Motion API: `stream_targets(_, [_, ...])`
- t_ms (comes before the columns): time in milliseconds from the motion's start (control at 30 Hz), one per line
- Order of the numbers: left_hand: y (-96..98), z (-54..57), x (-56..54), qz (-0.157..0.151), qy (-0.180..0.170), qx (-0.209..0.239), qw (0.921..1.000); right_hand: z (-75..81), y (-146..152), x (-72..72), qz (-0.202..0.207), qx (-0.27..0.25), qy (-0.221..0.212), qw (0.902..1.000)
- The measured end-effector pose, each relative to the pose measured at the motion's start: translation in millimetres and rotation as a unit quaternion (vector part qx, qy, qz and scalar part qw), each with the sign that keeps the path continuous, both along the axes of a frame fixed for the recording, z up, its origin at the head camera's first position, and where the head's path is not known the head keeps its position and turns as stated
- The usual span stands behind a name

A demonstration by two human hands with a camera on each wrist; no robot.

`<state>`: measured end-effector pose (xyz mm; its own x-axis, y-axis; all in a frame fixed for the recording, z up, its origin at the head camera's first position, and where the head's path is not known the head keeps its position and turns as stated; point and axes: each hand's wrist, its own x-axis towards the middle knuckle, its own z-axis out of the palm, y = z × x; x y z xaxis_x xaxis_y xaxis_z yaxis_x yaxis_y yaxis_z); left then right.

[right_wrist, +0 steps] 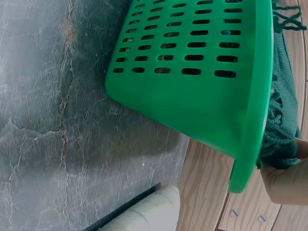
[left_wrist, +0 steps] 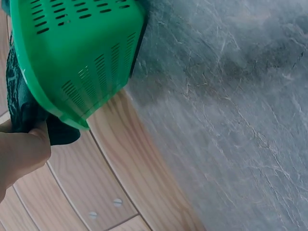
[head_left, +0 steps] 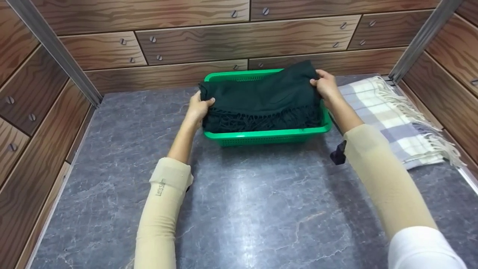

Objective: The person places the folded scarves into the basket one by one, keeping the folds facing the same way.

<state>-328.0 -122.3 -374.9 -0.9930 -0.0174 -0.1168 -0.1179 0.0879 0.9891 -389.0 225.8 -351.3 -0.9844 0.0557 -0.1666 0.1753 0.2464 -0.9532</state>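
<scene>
A folded dark green scarf with a knotted fringe along its near side lies over the green plastic basket. At the scarf's left end my left hand grips the edge, thumb on top. My right hand pinches the opposite end, where one corner rises above the basket's back rim. In the left wrist view the left hand holds the cloth beside the basket rim. The right wrist view has the right hand at the scarf, partly cut off by the frame.
A folded plaid scarf in white, beige and grey-lilac, with a pale fringe, lies right of the basket. The grey marble-patterned surface is bounded by wood-patterned panels and metal corner posts.
</scene>
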Motion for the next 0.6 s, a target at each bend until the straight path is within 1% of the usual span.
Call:
stream_targets(100, [4.9,-3.0,-2.1,0.000,0.007,-0.050,0.9987,-0.1,-1,0.8,-0.003,0.018,0.005,0.9998])
stream_targets(133, [5.8,-6.4,-5.1,0.002,0.011,-0.069,0.9975,-0.3,-1,0.8,-0.004,0.024,0.006,0.9997])
stream_targets(200, [8.5,-7.9,-6.5,0.005,0.005,-0.103,0.9946,-0.9,-1,0.9,-0.004,0.044,0.011,0.9990])
stream_targets(267, [10.9,-8.8,-7.9,0.006,-0.003,-0.138,0.9903,-2.3,-2,0.9,-0.005,0.061,0.015,0.9980])
stream_targets(367, [14.7,-10.0,-10.5,0.006,-0.007,-0.191,0.9815,-4.4,-2,0.8,-0.005,0.087,0.017,0.9961])
stream_targets(433, [17.2,-11.0,-12.3,0.005,0.003,-0.230,0.9732,-6.4,-2,-0.1,-0.006,0.092,0.020,0.9956])
stream_targets(500, [19.6,-12.5,-13.7,0.005,0.016,-0.271,0.9624,-8.4,-3,-1.1,-0.008,0.095,0.027,0.9950])
stream_targets(567, [21.6,-14.6,-14.1,0.006,0.027,-0.314,0.9489,-11.1,-4,-3.0,-0.008,0.094,0.042,0.9946])
stream_targets(600, [22.7,-16.0,-14.4,0.006,0.030,-0.339,0.9402,-12.5,-4,-3.8,-0.007,0.095,0.050,0.9942])
